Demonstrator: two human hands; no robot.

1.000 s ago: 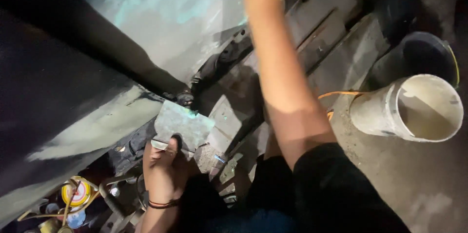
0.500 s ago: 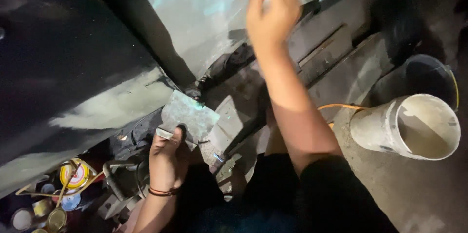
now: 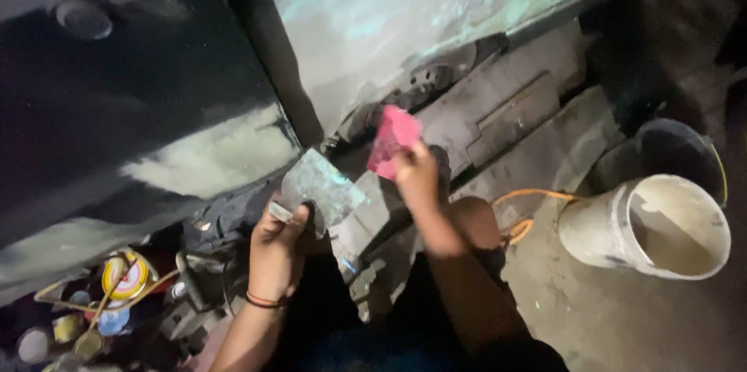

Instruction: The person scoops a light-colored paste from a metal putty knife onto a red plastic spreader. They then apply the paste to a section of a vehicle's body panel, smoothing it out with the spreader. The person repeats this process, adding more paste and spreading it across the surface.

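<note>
Pink spreader and grey plate held side by side below the pale patch on the car panel.

The dark panel fills the upper left, with its pale patch low on it; every place here is given from that patch. The white bucket stands well to the right of it, on the floor. The grey plate sits just right of and below the patch, its flat face up and tilted, pinched at its lower left corner by the left hand, which is closed on it. The pink spreader lies further right, near the plate but apart from it, long axis running up and down, gripped at its lower end by the right hand. The left hand is the nearer one to the patch.
</note>
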